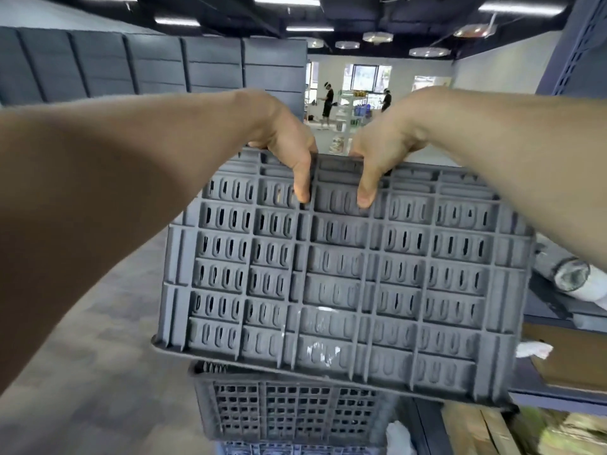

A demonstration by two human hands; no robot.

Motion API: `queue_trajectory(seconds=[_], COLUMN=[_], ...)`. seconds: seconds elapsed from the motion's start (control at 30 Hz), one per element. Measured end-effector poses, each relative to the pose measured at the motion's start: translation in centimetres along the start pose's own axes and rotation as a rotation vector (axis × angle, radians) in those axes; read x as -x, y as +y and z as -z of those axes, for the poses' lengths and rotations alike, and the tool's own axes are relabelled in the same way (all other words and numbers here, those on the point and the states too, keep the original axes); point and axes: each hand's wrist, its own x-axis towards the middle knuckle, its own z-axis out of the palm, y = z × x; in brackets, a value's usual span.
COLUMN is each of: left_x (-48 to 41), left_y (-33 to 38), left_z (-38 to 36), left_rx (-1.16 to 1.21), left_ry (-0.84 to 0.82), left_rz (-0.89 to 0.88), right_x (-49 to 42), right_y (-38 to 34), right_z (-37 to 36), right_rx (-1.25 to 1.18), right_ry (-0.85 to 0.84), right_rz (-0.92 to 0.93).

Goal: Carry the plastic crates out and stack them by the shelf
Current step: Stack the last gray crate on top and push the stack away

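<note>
Left hand (285, 139) and right hand (381, 142), side by side, each grip the upper edge of a tilted crate (345, 284) over the stack (289, 412), with the shelf (555, 307) and its roll (571, 274) close at right.

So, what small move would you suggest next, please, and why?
Probably level the grey slotted plastic crate and lower it onto the grey lattice-walled plastic crate below: left hand and right hand grip its top edge, and it hangs tilted above that one, beside the blue-grey shelf.
</note>
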Motion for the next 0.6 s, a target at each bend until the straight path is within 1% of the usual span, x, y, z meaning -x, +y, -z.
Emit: queue_trajectory(seconds=[0.07, 0.23, 0.33, 0.43, 0.6], left_x=[-1.8, -6.6, -8.9, -9.3, -8.2], left_y=[-1.0, -3.7, -5.0, -5.3, -5.1], left_z=[-1.0, -4.9, -8.1, -10.2, -11.2], left_rx=[0.015, 0.045, 0.021, -0.014, -0.035], left_ry=[0.014, 0.031, 0.039, 0.019, 0.014], left_rz=[-0.030, -0.085, -0.091, -0.083, -0.055], right_x=[-1.8, -6.9, -9.3, -11.0, -10.5], right_y=[-0.1, -0.9, -1.9, -2.1, -2.5], right_z=[-1.0, -4.6, -7.2, -9.5, -10.7], right_rx=[-0.004, -0.007, 0.029, 0.087, 0.110], right_ry=[0.044, 0.094, 0.079, 0.019, 0.027], right_rz=[0.010, 0.014, 0.047, 0.072, 0.116])
